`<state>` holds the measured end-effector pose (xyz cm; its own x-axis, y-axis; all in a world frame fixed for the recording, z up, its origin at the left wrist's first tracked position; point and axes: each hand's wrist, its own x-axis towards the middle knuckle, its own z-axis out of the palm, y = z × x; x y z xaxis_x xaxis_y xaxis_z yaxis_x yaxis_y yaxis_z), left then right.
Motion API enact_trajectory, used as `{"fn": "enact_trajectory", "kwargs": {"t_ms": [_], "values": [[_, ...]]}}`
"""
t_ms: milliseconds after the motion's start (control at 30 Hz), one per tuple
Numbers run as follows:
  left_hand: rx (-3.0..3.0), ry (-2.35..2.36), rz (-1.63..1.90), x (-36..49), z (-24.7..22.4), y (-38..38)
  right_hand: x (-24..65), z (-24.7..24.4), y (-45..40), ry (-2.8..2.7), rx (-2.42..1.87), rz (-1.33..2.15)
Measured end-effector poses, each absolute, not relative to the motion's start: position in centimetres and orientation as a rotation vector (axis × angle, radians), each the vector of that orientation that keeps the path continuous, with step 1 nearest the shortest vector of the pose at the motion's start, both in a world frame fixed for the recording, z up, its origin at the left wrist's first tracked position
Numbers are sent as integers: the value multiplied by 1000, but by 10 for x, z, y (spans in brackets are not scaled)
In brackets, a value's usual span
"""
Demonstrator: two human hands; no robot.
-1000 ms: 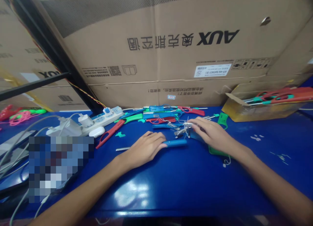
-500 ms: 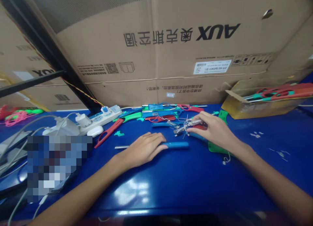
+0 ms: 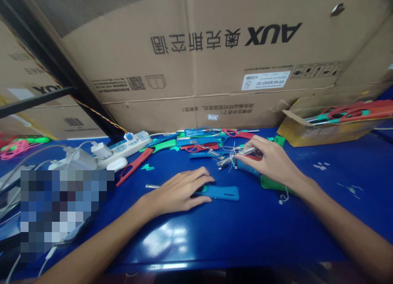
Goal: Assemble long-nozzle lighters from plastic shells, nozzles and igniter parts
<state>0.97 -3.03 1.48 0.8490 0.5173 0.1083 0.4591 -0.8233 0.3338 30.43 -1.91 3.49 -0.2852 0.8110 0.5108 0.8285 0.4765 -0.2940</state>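
Observation:
My left hand (image 3: 184, 190) lies over a blue long-necked lighter (image 3: 224, 192) on the blue table, its fingers apart around the handle. The metal tip sticks out to the left of the hand, and the middle of the lighter is hidden under it. My right hand (image 3: 268, 159) pinches a small clear and metal part (image 3: 250, 151) with thin white wires, just above the pile. Blue, red and green lighters (image 3: 199, 141) lie in a heap beyond both hands. Under the right wrist is a green handle (image 3: 274, 183).
A yellow-taped carton (image 3: 331, 134) holding red lighters stands at the right. On the left are a white power strip (image 3: 135, 147) with plugs, a red lighter (image 3: 133, 167) and a blurred-out object (image 3: 67, 210). A large cardboard sheet (image 3: 196, 71) stands behind.
The blue lighter under my left hand has rolled so its broad, slotted side shows, and the fingers have spread. My right hand keeps its pinch, nearly in place. The view has shifted slightly.

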Motion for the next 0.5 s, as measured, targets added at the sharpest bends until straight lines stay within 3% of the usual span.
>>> {"fn": "enact_trajectory", "kwargs": {"t_ms": [333, 500], "values": [[2712, 712, 289, 11, 19, -33, 342, 30, -3, -2152, -1633, -178], [2700, 704, 265, 12, 18, -34, 409, 32, 13, -2170, -2088, 65]]}}
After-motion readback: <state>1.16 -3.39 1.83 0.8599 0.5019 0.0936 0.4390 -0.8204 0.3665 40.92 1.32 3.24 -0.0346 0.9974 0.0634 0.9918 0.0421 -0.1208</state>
